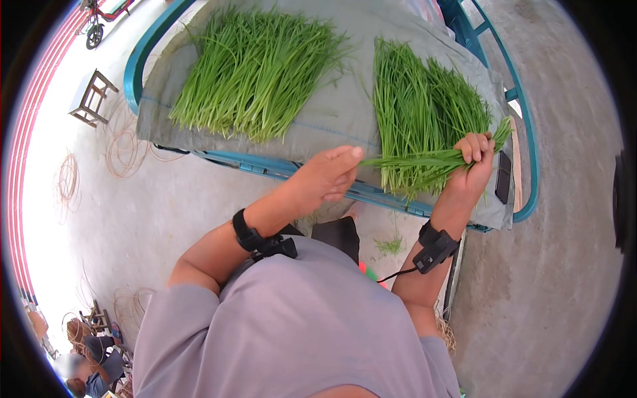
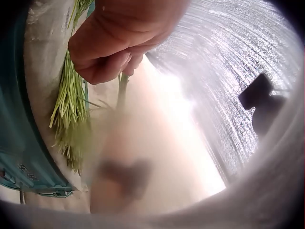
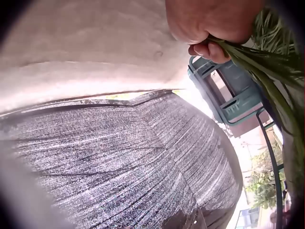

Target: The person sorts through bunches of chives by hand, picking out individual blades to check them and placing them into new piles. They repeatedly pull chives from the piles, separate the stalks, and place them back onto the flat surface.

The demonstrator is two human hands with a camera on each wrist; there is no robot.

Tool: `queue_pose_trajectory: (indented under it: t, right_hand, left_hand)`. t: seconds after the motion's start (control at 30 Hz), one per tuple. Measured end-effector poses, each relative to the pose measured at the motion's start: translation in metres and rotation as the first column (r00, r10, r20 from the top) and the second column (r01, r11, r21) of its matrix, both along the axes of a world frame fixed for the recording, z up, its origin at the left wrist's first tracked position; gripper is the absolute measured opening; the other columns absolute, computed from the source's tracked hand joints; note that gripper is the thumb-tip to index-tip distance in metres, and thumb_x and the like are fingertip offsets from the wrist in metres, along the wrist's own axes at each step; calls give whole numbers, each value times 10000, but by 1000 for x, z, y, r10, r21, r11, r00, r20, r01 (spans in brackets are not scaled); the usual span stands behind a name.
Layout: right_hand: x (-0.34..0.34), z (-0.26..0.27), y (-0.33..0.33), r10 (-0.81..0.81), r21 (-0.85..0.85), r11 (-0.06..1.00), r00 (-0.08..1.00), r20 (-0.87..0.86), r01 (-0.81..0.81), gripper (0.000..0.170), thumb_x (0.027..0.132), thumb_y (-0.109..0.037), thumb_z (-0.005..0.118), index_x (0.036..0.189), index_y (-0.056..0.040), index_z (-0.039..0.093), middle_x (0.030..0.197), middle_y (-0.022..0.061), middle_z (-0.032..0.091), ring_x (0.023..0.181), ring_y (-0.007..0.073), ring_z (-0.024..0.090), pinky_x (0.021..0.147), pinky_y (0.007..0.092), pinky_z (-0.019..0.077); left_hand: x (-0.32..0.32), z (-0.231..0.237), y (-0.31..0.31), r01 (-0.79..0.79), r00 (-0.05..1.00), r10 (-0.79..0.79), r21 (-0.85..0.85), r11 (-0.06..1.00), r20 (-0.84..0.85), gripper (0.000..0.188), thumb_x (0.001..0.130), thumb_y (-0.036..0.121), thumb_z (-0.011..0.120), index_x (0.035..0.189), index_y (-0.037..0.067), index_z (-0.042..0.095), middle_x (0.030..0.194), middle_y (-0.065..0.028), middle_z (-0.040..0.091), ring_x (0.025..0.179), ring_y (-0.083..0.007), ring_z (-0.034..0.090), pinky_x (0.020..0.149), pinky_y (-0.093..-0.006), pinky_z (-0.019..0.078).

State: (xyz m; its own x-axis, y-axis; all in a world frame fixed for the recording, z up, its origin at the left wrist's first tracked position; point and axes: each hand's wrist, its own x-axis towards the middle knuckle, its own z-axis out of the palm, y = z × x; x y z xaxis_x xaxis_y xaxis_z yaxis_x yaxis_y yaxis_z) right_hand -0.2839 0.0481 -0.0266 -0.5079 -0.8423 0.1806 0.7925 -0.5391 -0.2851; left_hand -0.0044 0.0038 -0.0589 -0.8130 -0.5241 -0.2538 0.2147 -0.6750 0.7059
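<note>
My right hand (image 1: 475,162) grips a small bunch of green chives (image 1: 424,160), its fingers curled round the stalks. Leafy tips stick out past that hand, and the pale stem ends point toward my left hand (image 1: 324,176). There, thumb and curled fingers pinch the stem ends; a green stalk (image 2: 123,85) comes out below the fingers in the left wrist view. Under the held bunch lies a right-hand pile of chives (image 1: 411,99). Farther left on the same grey sheet (image 1: 345,99) is a second, wide pile of chives (image 1: 255,73).
The sheet covers a blue metal cart bed with a front edge (image 1: 252,166) and a side rail (image 1: 527,146). A dark flat phone-like object (image 1: 503,178) lies at the sheet's right edge. On the floor stand a stool (image 1: 93,98) and wire coils (image 1: 66,178). Another person (image 1: 99,361) sits lower left.
</note>
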Motion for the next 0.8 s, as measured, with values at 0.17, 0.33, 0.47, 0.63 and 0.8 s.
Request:
queue_pose_trajectory:
  t: [0.17, 0.33, 0.47, 0.63, 0.8]
  right_hand:
    - [7, 6, -3, -61, -4, 998, 998, -10, 61, 204, 1004, -196, 423, 972, -15, 510, 702, 11, 429, 524, 94, 351, 434, 239, 301]
    - [18, 19, -9, -29, -55, 998, 999, -30, 27, 193, 1003, -189, 425, 980, -15, 505, 701, 10, 420, 521, 86, 347, 428, 232, 298]
    - [8, 28, -6, -97, -45, 995, 987, -131, 92, 179, 1003, -185, 429, 988, -21, 499, 701, -7, 405, 512, 70, 336, 416, 215, 283]
    - [40, 67, -3, 21, 336, 917, 816, -578, 215, 183, 988, -235, 480, 1025, -59, 514, 676, -36, 399, 490, 41, 317, 399, 204, 252]
    - [89, 83, 3, 551, 632, 771, 418, -722, 74, 260, 948, -264, 521, 1075, -38, 499, 687, -12, 459, 523, 58, 377, 437, 210, 284]
  left_hand:
    - [0, 0, 10, -216, 962, 269, -453, 865, 55, 350, 982, 386, 479, 745, 140, 403, 614, 57, 352, 519, -34, 286, 452, -201, 264]
    - [4, 17, 13, -399, 915, 394, -327, 857, -83, 361, 996, 361, 456, 732, 121, 402, 611, 46, 374, 527, -36, 320, 455, -205, 270]
    - [19, 12, -4, -507, 846, 481, -65, 860, -231, 348, 993, 318, 474, 730, 99, 411, 596, 35, 403, 510, -48, 359, 453, -206, 291]
    - [48, 17, -16, -92, 884, 405, -761, 642, 235, 251, 841, 215, 673, 1007, 90, 531, 918, -72, 550, 843, -199, 525, 732, -303, 436]
    - [68, 50, -12, 131, 771, 635, -961, -243, -56, 848, 629, 182, 814, 1375, 205, 412, 1448, -121, 353, 1389, -343, 204, 1097, -523, 177]
